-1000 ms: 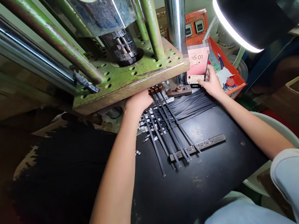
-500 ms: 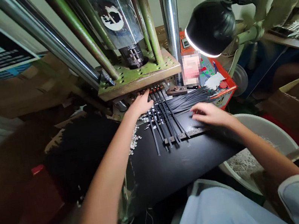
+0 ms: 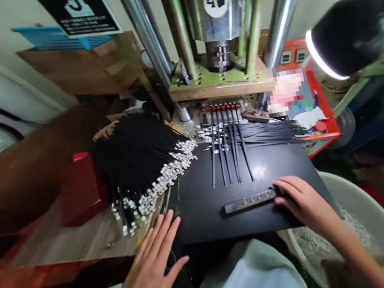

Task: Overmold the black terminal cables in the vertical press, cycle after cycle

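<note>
My right hand (image 3: 300, 198) is closed on the right end of a dark slotted bar (image 3: 241, 204), which lies at a slight slant on the black work surface (image 3: 205, 220). My left hand (image 3: 155, 258) is spread open with nothing in it, at the front left edge near a large pile of black cables (image 3: 134, 149) with white connector ends (image 3: 168, 175). Several black flat cables (image 3: 228, 157) run from a fixture (image 3: 222, 107) under the press plate toward me. They cross over a bundle of similar cables (image 3: 271, 131) lying sideways.
The green press plate (image 3: 218, 83) hangs above the fixture between metal columns. A black lamp (image 3: 354, 35) and a red control box (image 3: 314, 79) stand at the right. Below right is a white tub (image 3: 380, 215) holding pale scraps. A dark red box (image 3: 82, 192) sits left.
My left hand has come back from the fixture to the front left. My right hand has taken hold of the slotted bar, now nearer me and clear of the cable ends. The view has swung left.
</note>
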Demonstrator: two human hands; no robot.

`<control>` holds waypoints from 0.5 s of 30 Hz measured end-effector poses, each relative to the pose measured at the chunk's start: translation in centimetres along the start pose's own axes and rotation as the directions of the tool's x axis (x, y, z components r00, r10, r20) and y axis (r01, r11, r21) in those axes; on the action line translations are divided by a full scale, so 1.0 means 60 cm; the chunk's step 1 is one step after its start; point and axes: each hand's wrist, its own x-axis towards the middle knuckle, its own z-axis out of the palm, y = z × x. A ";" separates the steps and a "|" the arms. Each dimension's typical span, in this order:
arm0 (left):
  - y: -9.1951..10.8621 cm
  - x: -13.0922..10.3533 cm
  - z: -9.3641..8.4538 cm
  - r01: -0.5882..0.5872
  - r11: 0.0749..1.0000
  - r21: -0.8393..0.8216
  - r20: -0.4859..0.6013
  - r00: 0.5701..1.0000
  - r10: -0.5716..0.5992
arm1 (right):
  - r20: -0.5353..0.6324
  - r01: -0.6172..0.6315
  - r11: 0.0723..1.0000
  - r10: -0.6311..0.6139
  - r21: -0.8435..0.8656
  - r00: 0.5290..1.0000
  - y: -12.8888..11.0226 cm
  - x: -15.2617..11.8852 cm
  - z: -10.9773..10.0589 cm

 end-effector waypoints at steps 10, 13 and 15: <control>0.027 -0.016 0.062 0.238 0.967 0.093 -0.210 0.954 -0.214 | -0.260 -0.319 0.900 0.245 -0.296 0.934 0.024 -0.157 0.065; 0.033 -0.016 0.063 0.236 0.970 0.063 -0.224 0.950 -0.217 | -0.243 -0.330 0.900 0.265 -0.284 0.933 0.021 -0.147 0.063; 0.042 -0.011 0.059 0.293 0.955 0.039 -0.218 0.935 -0.278 | -0.217 -0.337 0.906 0.286 -0.256 0.933 0.017 -0.143 0.056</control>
